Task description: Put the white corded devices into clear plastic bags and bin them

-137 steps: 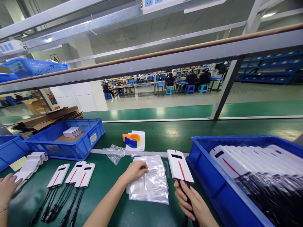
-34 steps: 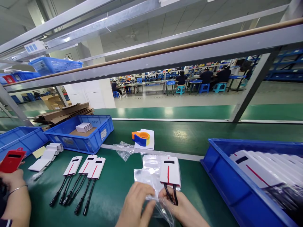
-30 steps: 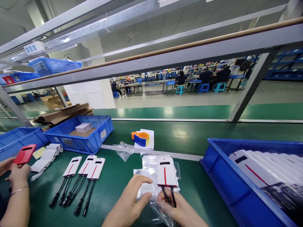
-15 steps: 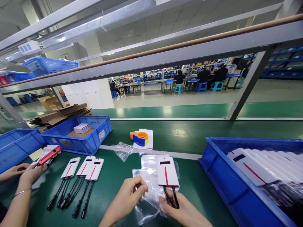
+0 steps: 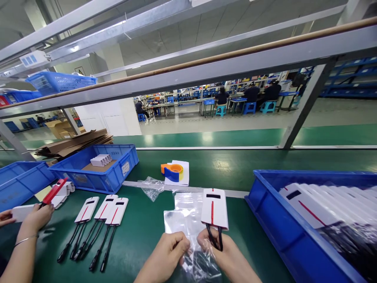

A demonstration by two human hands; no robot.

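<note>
My right hand (image 5: 225, 253) grips the black cable loop under a white device with a red stripe (image 5: 214, 207), held upright over a stack of clear plastic bags (image 5: 184, 214). My left hand (image 5: 169, 253) is closed in a pinch on the mouth of one clear bag (image 5: 196, 262) that hangs between both hands. Part of the black cable shows through that bag.
Three white devices with black cables (image 5: 101, 214) lie to the left. A blue bin of more devices (image 5: 321, 212) stands at right, another blue bin (image 5: 97, 167) at back left, an orange tape dispenser (image 5: 172, 173) behind. A co-worker's hand (image 5: 37, 218) holds a red part at far left.
My hands have come closer together and my left hand now pinches the bag right beside the cable. The device stands a little higher. The co-worker's hand has lowered the red part toward the table.
</note>
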